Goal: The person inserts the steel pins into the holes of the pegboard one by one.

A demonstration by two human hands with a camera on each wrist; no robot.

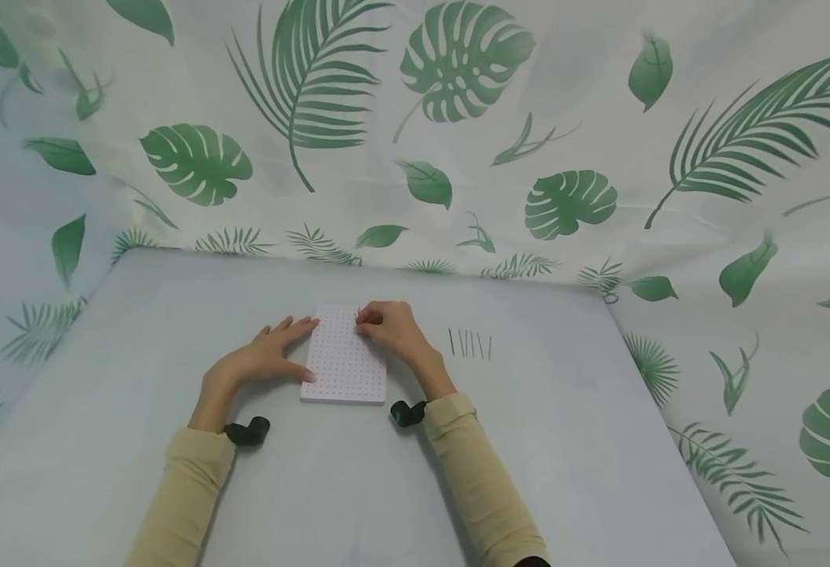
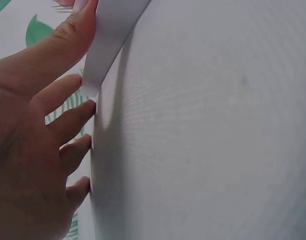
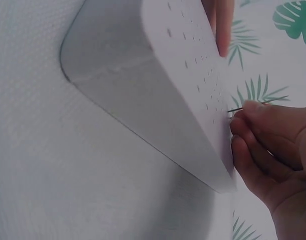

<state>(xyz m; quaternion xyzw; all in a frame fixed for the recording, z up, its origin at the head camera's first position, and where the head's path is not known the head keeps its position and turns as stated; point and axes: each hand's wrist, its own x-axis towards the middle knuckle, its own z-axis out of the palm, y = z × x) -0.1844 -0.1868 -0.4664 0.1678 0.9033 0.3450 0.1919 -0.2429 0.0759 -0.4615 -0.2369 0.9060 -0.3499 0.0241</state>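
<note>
A white pad-like board (image 1: 337, 370) with a grid of small holes lies on the table. My left hand (image 1: 262, 356) spreads along its left side, thumb at the near left corner and a fingertip at the far left edge. In the left wrist view the other fingertips (image 2: 85, 112) rest on the table. Over the far right part of the board, my right hand (image 1: 394, 327) pinches a thin dark pin (image 3: 275, 99) between thumb and fingers. The pin's lower end is right at the holed face. Several similar thin pins (image 1: 470, 344) lie in a row to the right.
The white table (image 1: 301, 488) runs back to a white curtain (image 1: 358, 197) printed with green leaves, which also hangs at both sides. A small black camera is strapped at each wrist, one left (image 1: 248, 431) and one right (image 1: 408, 413).
</note>
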